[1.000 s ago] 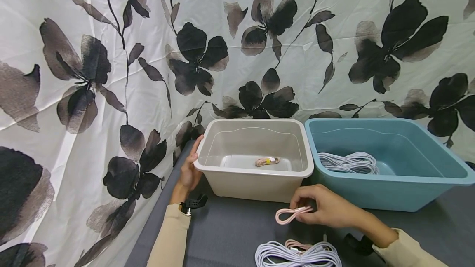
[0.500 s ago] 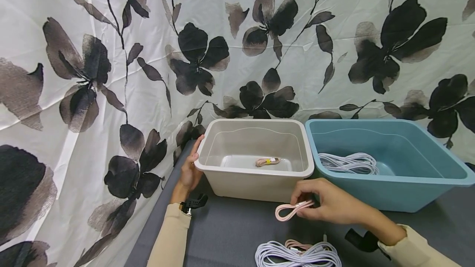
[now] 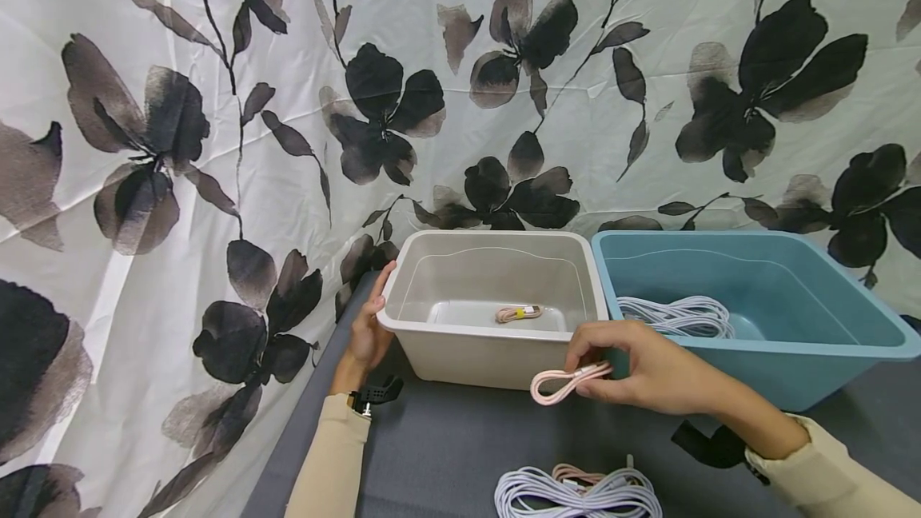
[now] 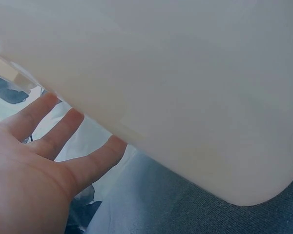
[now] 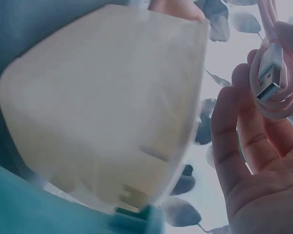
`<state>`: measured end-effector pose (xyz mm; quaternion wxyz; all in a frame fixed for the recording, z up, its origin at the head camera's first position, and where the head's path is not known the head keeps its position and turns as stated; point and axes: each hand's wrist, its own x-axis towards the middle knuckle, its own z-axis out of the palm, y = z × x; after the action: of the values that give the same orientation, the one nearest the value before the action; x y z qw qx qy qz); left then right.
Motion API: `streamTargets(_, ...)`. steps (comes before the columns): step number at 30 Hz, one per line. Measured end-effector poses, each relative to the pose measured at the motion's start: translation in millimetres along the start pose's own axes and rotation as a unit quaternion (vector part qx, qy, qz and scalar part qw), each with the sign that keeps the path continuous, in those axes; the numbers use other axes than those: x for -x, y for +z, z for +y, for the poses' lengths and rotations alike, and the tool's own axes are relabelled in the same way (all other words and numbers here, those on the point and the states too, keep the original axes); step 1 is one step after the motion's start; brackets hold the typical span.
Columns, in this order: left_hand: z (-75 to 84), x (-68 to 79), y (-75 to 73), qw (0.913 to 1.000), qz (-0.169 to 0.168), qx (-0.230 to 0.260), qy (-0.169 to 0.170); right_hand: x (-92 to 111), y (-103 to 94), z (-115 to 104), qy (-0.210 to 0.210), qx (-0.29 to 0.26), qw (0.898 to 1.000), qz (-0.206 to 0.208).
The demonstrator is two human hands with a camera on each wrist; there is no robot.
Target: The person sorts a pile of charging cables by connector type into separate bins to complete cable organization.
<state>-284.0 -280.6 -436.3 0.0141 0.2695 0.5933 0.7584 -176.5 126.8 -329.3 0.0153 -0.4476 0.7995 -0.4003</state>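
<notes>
The right hand (image 3: 636,362) is slightly higher than half a second ago, bringing the coiled pink cable (image 3: 581,376) up with it. Its grip is a pinch, thumb and fingers together on the cable, which is above the worktop (image 3: 432,454), near the beige bin (image 3: 489,358)'s front right corner. The left hand (image 3: 368,336)'s grip is spread, extended fingers touching that bin's left side.

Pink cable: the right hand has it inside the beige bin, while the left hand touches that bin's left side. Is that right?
Not quite: the pink cable is outside the beige bin, held in front of its front wall, as the head view shows. The right hand does hold it, and the left hand does touch the bin's left side.
</notes>
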Motion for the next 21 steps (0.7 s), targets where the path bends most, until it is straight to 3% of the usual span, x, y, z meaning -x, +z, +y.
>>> streamTargets(9, -0.1, -0.1, 0.2, 1.0000, 0.002, 0.000, 0.000, -20.6, -28.2, -9.8, 0.021, 0.015, 0.999, 0.024)
streamTargets(15, 2.9, -0.6, 2.3, 1.0000, -0.001, -0.003, -0.001, -36.2, -45.7, -7.8, 0.073, 0.048, 0.996, 0.034)
streamTargets(21, 4.8, -0.1, 2.2, 1.0000, -0.008, -0.005, 0.000, -57.1, -60.0, -2.5, 0.103, 0.043, 0.993, 0.035)
